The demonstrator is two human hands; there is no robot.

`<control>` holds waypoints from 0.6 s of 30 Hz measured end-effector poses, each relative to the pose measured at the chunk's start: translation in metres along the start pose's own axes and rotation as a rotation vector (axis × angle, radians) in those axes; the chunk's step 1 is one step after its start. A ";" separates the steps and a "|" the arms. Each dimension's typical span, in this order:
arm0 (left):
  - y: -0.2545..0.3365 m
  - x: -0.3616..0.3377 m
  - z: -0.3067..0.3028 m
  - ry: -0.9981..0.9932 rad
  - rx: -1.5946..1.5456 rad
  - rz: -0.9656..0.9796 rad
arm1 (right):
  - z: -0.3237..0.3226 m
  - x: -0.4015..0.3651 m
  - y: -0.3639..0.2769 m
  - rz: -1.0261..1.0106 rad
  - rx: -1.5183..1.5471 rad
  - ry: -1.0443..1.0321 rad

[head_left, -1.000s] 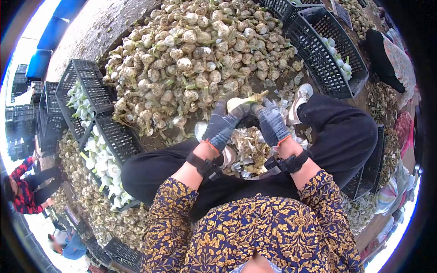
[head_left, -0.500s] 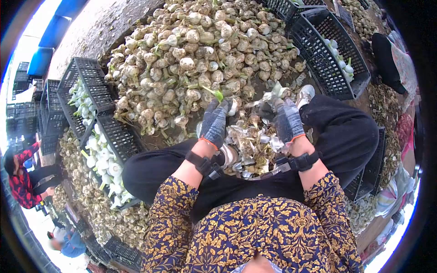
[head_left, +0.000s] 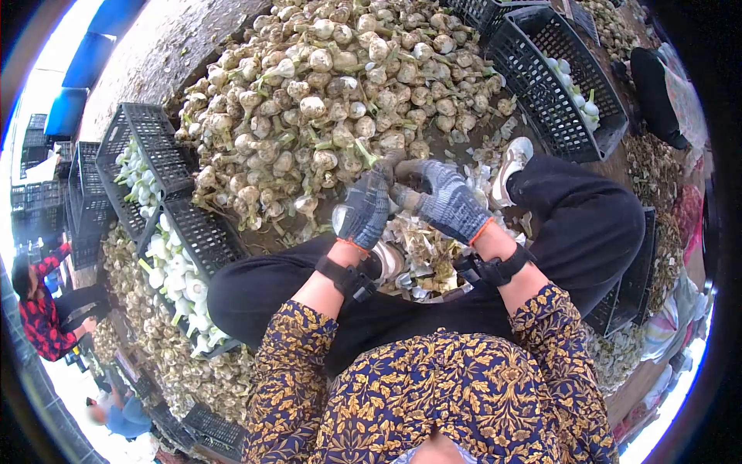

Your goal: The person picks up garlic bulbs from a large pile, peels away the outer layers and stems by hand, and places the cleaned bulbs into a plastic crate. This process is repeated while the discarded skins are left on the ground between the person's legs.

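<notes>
My left hand [head_left: 366, 204], in a grey knit glove, is closed around a garlic bulb whose green-white stem [head_left: 366, 154] sticks up past the fingers. Most of the bulb is hidden. Touching it from the right, my right hand [head_left: 450, 203] wears the same kind of glove, its fingers bent against the bulb; anything else in them is hidden. A large heap of dirt-covered garlic bulbs [head_left: 309, 100] lies just beyond both hands. Loose peeled skins [head_left: 423, 251] are scattered below them, between my shoes.
Black crates with cleaned garlic stand at the left [head_left: 158, 143] and upper right [head_left: 556, 85]. Another black crate [head_left: 630, 271] is beside my right knee. A person in a red checked shirt [head_left: 46, 313] and a person in blue [head_left: 127, 416] are at the far left.
My right hand has moved left from over the skins to meet my left hand. The pale skins it held near my shoe are no longer seen in it.
</notes>
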State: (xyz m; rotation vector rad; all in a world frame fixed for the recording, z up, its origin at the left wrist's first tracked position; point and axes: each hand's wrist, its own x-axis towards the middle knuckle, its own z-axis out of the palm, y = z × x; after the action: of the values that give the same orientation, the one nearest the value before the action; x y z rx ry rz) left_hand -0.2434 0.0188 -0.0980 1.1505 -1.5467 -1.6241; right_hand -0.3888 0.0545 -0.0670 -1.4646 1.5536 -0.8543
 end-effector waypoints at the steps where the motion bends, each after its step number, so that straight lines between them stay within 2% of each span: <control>1: -0.004 0.000 0.000 -0.017 0.005 0.007 | -0.001 0.001 -0.003 -0.002 0.050 -0.021; 4: -0.002 -0.002 -0.001 -0.073 0.111 0.105 | -0.007 0.004 -0.006 -0.012 -0.059 -0.102; 6: -0.002 -0.002 0.003 -0.035 0.010 0.072 | -0.005 0.003 -0.004 -0.028 -0.026 -0.086; 7: -0.001 -0.004 0.002 0.013 0.068 -0.054 | -0.006 0.002 -0.001 -0.019 -0.089 0.004; 8: 0.005 -0.003 0.000 0.014 0.067 -0.054 | -0.008 -0.001 0.002 -0.011 -0.152 0.094; 10: 0.010 0.001 -0.004 0.065 0.171 -0.065 | -0.012 -0.006 0.006 0.048 -0.147 0.084; 11: 0.009 0.000 -0.004 0.075 0.110 -0.174 | -0.012 -0.008 0.011 0.094 -0.121 0.128; 12: 0.008 0.000 -0.004 0.073 0.110 -0.178 | -0.011 -0.011 0.019 0.141 -0.094 0.174; 14: 0.003 0.001 -0.003 0.122 0.171 0.202 | -0.010 -0.016 0.042 0.131 -0.112 0.231; 15: -0.005 0.002 -0.005 0.121 0.172 0.203 | -0.011 -0.019 0.046 0.187 -0.055 0.249; 16: -0.016 0.003 -0.007 0.170 0.160 0.079 | -0.009 -0.020 0.050 0.241 0.002 0.267; 17: -0.022 0.004 -0.009 0.219 0.147 -0.045 | -0.004 -0.017 0.044 0.182 0.122 0.292; 18: -0.028 0.004 -0.009 0.217 0.147 -0.045 | -0.005 -0.017 0.037 0.183 0.123 0.294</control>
State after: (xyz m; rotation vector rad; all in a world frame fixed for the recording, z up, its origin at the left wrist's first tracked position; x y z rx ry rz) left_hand -0.2334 0.0143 -0.1255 1.4004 -1.5271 -1.3797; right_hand -0.4101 0.0747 -0.0960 -1.1273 1.7843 -1.0701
